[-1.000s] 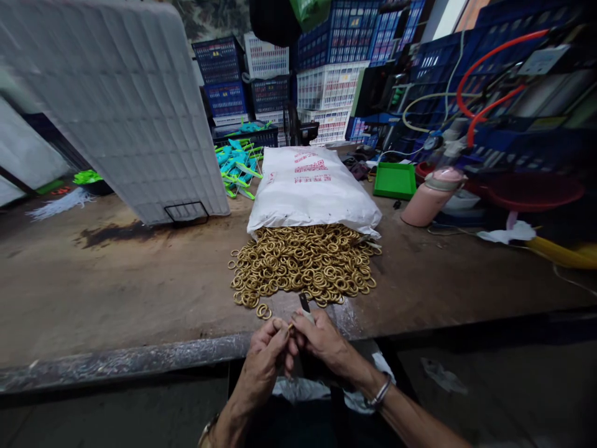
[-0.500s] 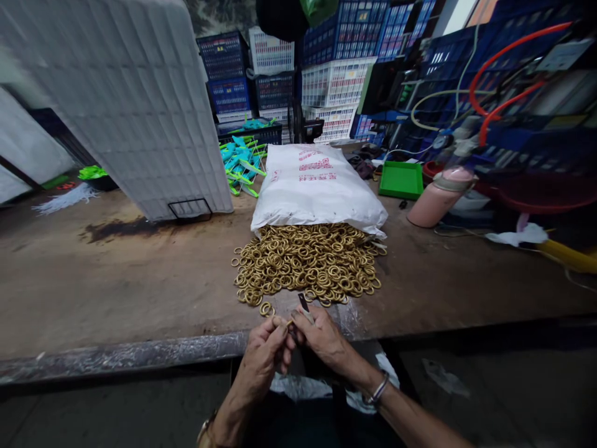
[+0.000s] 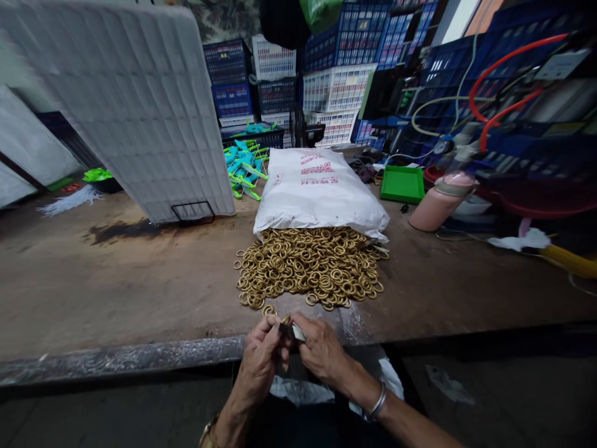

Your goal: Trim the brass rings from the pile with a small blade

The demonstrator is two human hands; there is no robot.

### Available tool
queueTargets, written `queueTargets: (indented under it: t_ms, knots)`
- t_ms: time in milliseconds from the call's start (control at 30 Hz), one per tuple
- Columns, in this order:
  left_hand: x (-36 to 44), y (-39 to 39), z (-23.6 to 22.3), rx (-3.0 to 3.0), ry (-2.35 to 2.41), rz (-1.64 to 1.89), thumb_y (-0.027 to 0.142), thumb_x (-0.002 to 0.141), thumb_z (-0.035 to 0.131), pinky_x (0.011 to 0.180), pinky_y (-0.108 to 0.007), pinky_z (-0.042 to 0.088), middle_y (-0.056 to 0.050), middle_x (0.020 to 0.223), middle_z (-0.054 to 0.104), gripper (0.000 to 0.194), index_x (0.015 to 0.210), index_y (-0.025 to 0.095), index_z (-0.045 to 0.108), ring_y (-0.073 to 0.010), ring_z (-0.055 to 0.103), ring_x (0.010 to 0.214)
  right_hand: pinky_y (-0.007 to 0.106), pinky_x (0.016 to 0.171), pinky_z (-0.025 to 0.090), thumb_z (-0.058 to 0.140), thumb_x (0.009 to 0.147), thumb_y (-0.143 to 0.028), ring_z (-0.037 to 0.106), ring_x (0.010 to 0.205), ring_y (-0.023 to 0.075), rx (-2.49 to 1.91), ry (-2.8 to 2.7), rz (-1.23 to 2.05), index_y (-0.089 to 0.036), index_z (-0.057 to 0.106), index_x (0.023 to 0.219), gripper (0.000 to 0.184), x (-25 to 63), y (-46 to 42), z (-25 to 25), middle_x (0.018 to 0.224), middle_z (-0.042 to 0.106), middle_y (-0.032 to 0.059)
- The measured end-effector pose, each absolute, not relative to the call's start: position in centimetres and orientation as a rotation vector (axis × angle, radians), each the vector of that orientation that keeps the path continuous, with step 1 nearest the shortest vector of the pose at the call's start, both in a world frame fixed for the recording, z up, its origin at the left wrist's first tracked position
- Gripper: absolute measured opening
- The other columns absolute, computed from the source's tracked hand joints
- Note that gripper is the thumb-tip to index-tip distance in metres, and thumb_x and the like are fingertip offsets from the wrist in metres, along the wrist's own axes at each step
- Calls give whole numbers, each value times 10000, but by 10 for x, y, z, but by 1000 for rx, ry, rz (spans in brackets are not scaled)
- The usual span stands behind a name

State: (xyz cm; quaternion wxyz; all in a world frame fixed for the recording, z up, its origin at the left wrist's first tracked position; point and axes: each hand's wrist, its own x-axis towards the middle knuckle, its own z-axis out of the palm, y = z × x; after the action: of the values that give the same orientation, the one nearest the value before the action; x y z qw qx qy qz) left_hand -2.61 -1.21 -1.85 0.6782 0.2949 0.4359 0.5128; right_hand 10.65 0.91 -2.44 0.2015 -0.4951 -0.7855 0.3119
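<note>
Matt, gold-toned rings (image 3: 310,264) lie near the front edge of a smooth, dull brown worktop (image 3: 186,286), its edge streaked and rough-looking. Creased white plastic-looking sheeting forms the printed sack (image 3: 321,193); the green tray (image 3: 402,184) appears to be smooth plastic. A bracelet (image 3: 377,403) shows a shiny, silvery metal finish.

1 head-worn view looks forward and down from above the near edge of the counter (image 3: 140,283), both hands close below, stacked crates (image 3: 275,81) farther off ahead.
</note>
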Motion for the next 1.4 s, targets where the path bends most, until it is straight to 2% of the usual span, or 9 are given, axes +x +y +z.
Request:
queueTargets:
  t_ms: [133,433,733,833,1067,1233,1400]
  knots:
    - [-29,-15,-25,709,968,1152,439,699,620,375,-151,338,59,544,509,305,734,178,467,-35,393,376,234,630,323,368,615,-58,539,712,155,-1442,-2276,811,-179,499,902,337,105,9,-20,766,619,33]
    - [-31,-15,-28,785,1067,1141,459,723,582,381,-157,356,54,551,516,304,728,182,458,-47,413,382,242,588,286,367,587,-33,537,684,154,-1550,-2315,643,-184,516,885,365,103,6,-17,750,627,31]
    - [-22,-33,-29,823,917,1028,398,775,545,368,-152,349,32,564,532,252,714,159,490,-37,416,366,237,557,265,381,748,-84,557,677,148,-1754,-2312,622,-164,535,927,249,111,27,-31,780,639,65]
    - [-17,-37,-31,793,807,958,391,769,552,370,-167,382,-6,615,569,250,728,148,508,-59,463,403,235,535,250,398,731,-89,551,647,139,-1768,-2339,602,-170,542,913,246,112,31,-33,752,634,47]
    - [-15,-40,-28,763,722,907,369,769,551,380,-161,402,-48,585,595,269,740,104,588,-71,490,423,233,539,260,445,722,-138,540,641,137,-1621,-2337,565,-179,536,887,193,91,36,-40,760,625,30]
    - [-14,-42,-26,619,613,947,330,715,612,323,-146,401,-85,732,644,223,684,125,531,-106,572,459,241,564,282,479,778,-241,557,676,146,-1518,-2395,570,-197,507,954,184,67,44,-42,791,625,30]
    - [-19,-41,-27,543,480,941,230,757,555,334,-139,421,-101,760,650,119,751,127,495,-112,595,486,255,597,309,460,798,-233,573,772,171,-1523,-2505,570,-220,464,1043,246,52,49,-41,931,620,51]
